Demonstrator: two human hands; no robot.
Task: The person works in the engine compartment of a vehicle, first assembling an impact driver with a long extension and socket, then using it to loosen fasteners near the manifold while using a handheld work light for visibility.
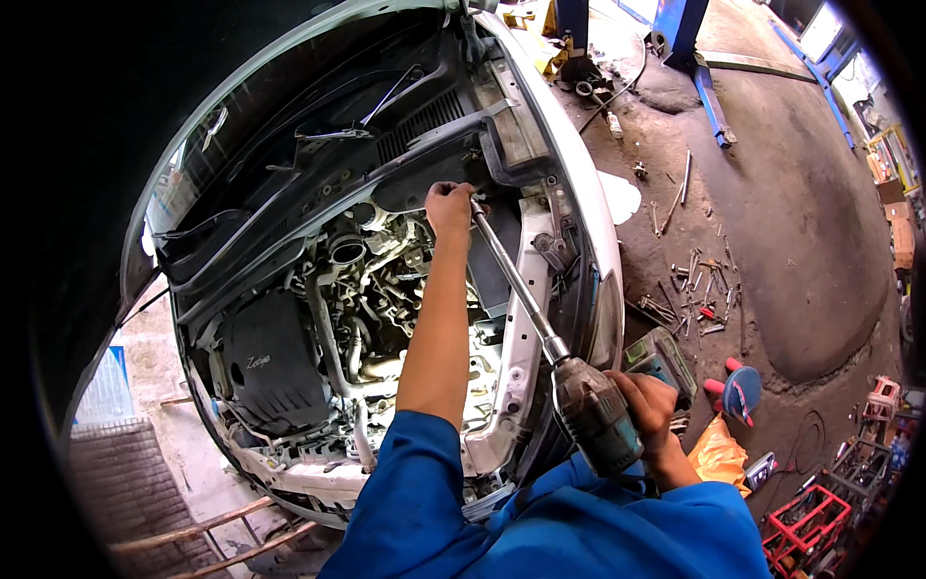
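Observation:
I look down into the open engine bay (367, 309) of a white car. My left hand (449, 206) reaches deep toward the rear of the bay and grips the far end of a long metal extension bar (511, 275). That bar runs back to a teal and grey cordless impact wrench (593, 410), which my right hand (648, 405) holds by its grip near the car's right headlight area. Both arms wear blue sleeves. The socket end of the bar is hidden under my left hand.
A black engine cover (265, 362) sits left in the bay. Several wrenches and sockets (699, 285) lie scattered on the oily concrete floor to the right. A blue lift post (709, 92) stands far right, red crates (805, 521) at lower right, wooden rails (207, 540) at lower left.

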